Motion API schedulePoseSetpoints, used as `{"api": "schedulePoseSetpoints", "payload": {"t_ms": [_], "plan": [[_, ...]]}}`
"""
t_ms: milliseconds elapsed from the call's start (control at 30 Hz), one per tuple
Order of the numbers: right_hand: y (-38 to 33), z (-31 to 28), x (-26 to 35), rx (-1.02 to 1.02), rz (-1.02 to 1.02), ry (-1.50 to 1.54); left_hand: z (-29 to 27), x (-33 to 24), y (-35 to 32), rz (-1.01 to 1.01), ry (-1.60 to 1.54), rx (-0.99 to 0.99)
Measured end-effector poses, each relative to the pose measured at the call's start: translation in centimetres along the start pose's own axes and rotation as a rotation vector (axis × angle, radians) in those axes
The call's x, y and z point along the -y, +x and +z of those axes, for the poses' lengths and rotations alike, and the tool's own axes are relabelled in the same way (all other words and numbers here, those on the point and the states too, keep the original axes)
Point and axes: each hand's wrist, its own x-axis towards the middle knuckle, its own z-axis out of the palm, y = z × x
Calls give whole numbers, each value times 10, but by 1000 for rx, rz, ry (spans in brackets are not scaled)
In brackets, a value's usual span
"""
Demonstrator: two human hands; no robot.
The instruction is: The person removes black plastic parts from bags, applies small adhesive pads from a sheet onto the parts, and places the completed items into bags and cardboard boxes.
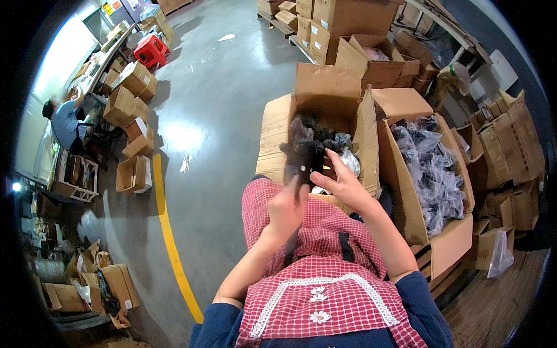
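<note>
In front of my lap I have a small black fluffy item, like a plush piece, with a pale spot on it. My left hand is closed around its lower end, slightly smeared by motion. On the other side, my right hand has its thumb and fingers apart and curved, the thumb tip close against the item; whether it touches is hard to tell. Just beyond and below stands an open cardboard box holding more black fluffy pieces and clear plastic bags.
To the right, another open carton is full of clear bags with dark contents. Stacked boxes stand behind. A yellow floor line runs at left. Beyond it are empty cartons, a red stool and a seated person.
</note>
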Motion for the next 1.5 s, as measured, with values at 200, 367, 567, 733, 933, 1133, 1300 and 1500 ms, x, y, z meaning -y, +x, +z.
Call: {"api": "schedulePoseSetpoints", "payload": {"t_ms": [200, 367, 567, 733, 933, 1133, 1300, 1500], "plan": [[-5, -1, -39, -219, -90, 25, 7, -17, -19, 168, 77, 164], [-16, -20, -59, -353, 14, 304, -14, -25, -25, -165, -755, 317], [-48, -17, -31, -1, -47, 297, -30, -16, -10, -1144, -1639, 608], [-63, -6, -39, 109, -208, 11, -28, -35, -26, -204, -1248, 668], [-83, -5, 6, -152, -539, -765, -14, -31, -36, -758, -1875, 528], [-104, 4, 19, -247, -678, -755, -18, -37, -36, -469, -1947, 518], [-103, 7, 27, -280, -770, -769, -23, -37, -31, -464, -1882, 556], [-98, 5, 29, -189, -700, -834, -35, -52, -26, -630, -1651, 502]]}}
